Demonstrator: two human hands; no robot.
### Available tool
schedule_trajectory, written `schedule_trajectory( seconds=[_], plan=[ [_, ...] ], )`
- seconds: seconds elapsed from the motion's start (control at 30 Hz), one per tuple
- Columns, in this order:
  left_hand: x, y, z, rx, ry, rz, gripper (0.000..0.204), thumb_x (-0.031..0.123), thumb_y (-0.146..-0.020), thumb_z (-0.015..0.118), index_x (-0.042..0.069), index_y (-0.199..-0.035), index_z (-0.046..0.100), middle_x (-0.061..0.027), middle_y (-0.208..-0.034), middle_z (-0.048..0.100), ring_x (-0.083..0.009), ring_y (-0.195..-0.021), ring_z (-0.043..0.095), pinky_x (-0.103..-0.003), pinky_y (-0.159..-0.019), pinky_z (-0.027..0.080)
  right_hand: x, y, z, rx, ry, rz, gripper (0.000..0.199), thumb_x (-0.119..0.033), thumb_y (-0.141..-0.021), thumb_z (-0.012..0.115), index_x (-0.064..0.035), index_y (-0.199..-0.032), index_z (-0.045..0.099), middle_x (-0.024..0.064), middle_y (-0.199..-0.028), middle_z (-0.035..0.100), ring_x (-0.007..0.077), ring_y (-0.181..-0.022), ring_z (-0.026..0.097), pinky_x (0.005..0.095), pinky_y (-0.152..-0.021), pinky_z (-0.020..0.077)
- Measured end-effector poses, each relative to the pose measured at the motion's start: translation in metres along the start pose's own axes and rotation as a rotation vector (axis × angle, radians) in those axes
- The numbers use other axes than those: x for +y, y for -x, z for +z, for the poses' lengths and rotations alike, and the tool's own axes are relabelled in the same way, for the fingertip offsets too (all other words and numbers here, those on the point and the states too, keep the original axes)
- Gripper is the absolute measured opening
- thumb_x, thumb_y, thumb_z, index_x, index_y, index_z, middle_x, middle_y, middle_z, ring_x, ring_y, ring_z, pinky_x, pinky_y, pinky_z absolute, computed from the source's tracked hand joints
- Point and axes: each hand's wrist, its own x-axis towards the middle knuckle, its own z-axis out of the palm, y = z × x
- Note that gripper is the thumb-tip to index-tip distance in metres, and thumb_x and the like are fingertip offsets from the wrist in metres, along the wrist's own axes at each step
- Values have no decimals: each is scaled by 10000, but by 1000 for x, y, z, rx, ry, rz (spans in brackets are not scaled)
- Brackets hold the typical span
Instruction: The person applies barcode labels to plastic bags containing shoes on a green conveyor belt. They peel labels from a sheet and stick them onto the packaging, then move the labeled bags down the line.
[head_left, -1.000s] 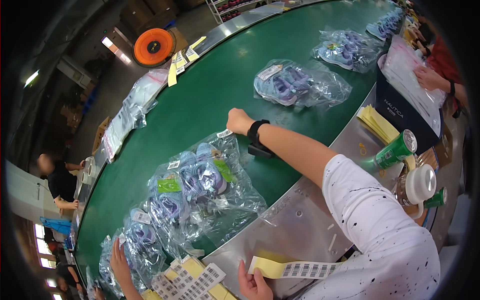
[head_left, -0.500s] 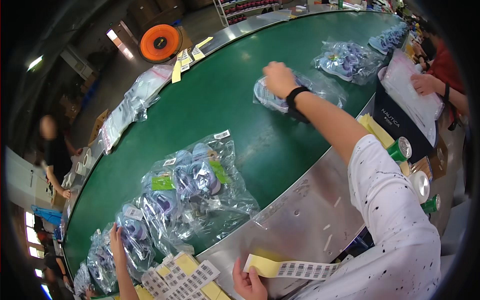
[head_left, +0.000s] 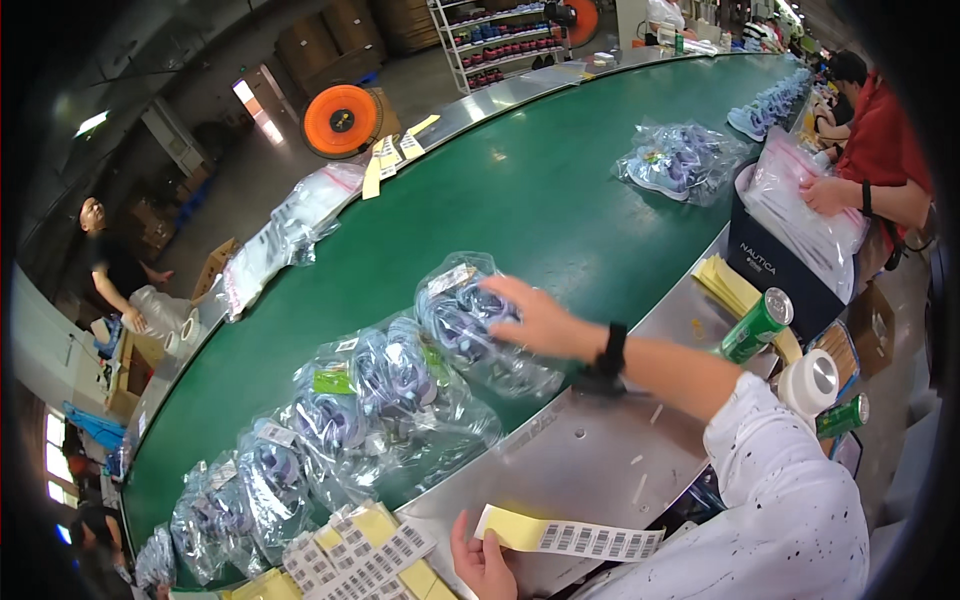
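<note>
The right hand [head_left: 540,322] is over bagged shoes [head_left: 450,312] on the belt [head_left: 450,205]; a row of bagged shoes [head_left: 330,405] runs to its left, another bagged pair [head_left: 672,160] lies beyond it, rightward. Right of it are a can [head_left: 752,330] and, behind that, a box [head_left: 755,265] holding plastic bags [head_left: 800,195]. The left hand [head_left: 482,562] has a label strip [head_left: 580,539] rightward, label sheets [head_left: 360,550] leftward.

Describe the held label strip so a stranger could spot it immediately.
A metal ledge borders the green belt. Low in the picture, the left hand holds the label strip by its yellow end, while the neighbouring labels lie piled.
</note>
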Motion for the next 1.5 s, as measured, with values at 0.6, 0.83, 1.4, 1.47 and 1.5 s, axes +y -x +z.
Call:
schedule_trajectory(
  seconds=[0.6,0.83,1.4,1.47,1.5],
  plan=[
    [-7,8,-23,-24,-174,223,295,22,-872,551,-10,-1164,575,-103,-912,665,-131,-799,609,-236,-717,473,-147,139,47,-590,-233,241,287,-275,-835,656,11,-861,642,108,-659,579,131,-592,508,307,-554,423],
    [13,5,-46,-160,-194,190,212,41,-878,569,23,-1083,622,-72,-907,661,-81,-760,587,-222,-680,470,-157,159,73,-384,-548,643,70,-35,-793,658,12,-837,632,12,-714,594,72,-613,525,223,-570,429],
    [21,10,-47,-225,-324,128,283,54,-868,590,23,-1149,583,-115,-903,655,-92,-732,607,-229,-642,477,-182,156,69,-162,87,-117,139,43,-659,673,-26,-777,649,92,-760,542,237,-693,533,315,-586,408],
    [24,10,-48,-254,-300,55,374,39,-861,594,21,-1227,518,-116,-964,648,-96,-799,617,-230,-679,484,-188,156,67,-160,98,-149,144,44,-651,679,-28,-773,650,97,-791,546,247,-719,539,323,-604,421],
    [18,13,-49,-263,-213,18,425,29,-857,594,21,-1266,477,-115,-1001,641,-100,-839,619,-232,-701,488,-191,155,69,-161,86,-155,146,44,-648,682,-28,-771,650,100,-808,548,251,-733,543,330,-616,429]
  ],
)
